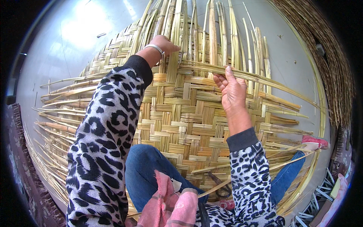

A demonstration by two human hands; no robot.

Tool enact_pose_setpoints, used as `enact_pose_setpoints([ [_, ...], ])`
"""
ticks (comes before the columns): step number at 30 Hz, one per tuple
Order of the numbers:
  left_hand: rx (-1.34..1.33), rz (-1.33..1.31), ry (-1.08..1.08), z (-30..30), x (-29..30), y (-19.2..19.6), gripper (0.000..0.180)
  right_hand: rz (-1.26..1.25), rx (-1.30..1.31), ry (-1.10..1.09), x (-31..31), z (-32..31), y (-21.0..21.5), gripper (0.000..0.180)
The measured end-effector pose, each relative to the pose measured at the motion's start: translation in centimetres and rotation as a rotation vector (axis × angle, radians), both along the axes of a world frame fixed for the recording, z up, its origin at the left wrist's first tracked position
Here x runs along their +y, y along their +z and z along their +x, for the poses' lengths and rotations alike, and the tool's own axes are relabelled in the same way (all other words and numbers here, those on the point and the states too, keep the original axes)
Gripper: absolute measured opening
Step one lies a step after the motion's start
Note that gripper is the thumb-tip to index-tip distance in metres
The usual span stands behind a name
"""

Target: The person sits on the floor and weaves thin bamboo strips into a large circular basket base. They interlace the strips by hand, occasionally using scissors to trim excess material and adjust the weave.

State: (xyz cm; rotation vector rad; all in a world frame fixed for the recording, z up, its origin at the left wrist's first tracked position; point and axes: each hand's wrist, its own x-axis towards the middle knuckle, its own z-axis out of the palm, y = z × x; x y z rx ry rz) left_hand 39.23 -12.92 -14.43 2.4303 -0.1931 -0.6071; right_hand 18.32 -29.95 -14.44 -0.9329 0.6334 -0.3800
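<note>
A large mat of split reed strips [185, 132], woven in a checked pattern, spreads in front of me with loose ends fanning out. My left hand [165, 44], a silver bangle at its wrist, is closed around upright reed strips at the mat's far part; its fingertips are partly hidden. Slightly nearer and to the right, my right hand [231, 89] has its fingers curled and its thumb against a bundle of crosswise reed strips [261, 78]. This bundle runs from the upright strips out past the mat's right side.
Dark-handled scissors [223, 190] lie on the mat by my right forearm. A pink cloth [172, 202] rests on my lap. Long brown stalks [325, 49] are stacked at the far right. Grey smooth floor [49, 56] surrounds the mat. My red shoe [315, 143] rests at its right edge.
</note>
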Motion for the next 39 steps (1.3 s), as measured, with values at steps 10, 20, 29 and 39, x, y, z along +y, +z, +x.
enact_pose_setpoints([
  [10, 0.385, -0.716, 0.069, -2.7, 4.1, 1.7, 0.036, 0.13, -0.001, -0.033, 0.5, -0.5, -1.4, 0.021],
  [20, 0.472, -0.912, -0.018, -3.2, 5.3, 1.8, 0.037, 0.036, -0.001, -0.023, 2.4, -0.1, -0.8, 0.019],
  [29, 0.025, -0.511, 0.129, -4.0, 3.7, 0.3, 0.054, -0.011, 0.056, -0.004, 4.5, 1.0, -1.5, 0.018],
  [39, -0.366, -0.068, -0.457, -10.9, -2.0, 0.3, 0.029, 0.08, 0.065, 0.032, 3.7, 1.3, -1.9, 0.016],
])
